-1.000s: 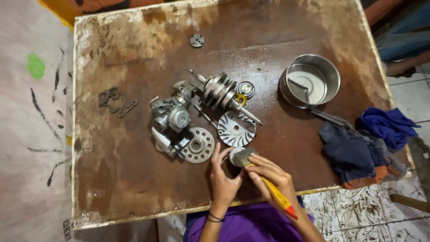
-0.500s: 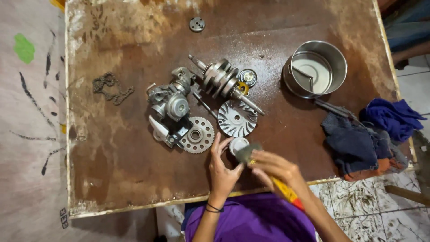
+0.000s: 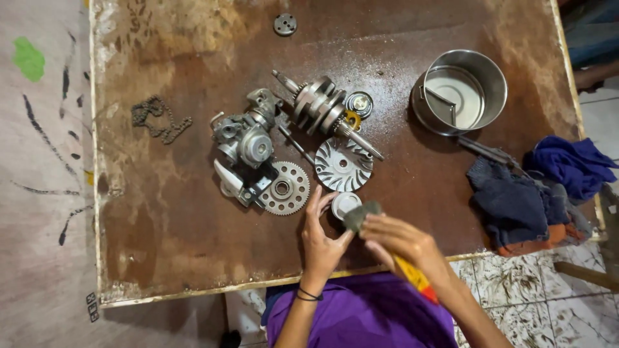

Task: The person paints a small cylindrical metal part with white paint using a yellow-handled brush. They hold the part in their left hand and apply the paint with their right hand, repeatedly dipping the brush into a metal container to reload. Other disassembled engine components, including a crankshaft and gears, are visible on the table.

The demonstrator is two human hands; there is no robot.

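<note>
My left hand grips a small round metal cap at the near edge of the brown table. My right hand holds a brush with a yellow and red handle; its grey bristle end presses against the cap. Just beyond my hands lie a finned metal disc, a toothed sprocket, a carburettor-like body and a crankshaft.
A steel pot with liquid stands at the far right. Dark blue and orange rags are heaped on the right edge. A chain lies left, a small round disc at the far edge. Tiled floor shows beyond.
The view has shifted a little. My hands have stayed at the near edge, with the brush end moving across the cap.
</note>
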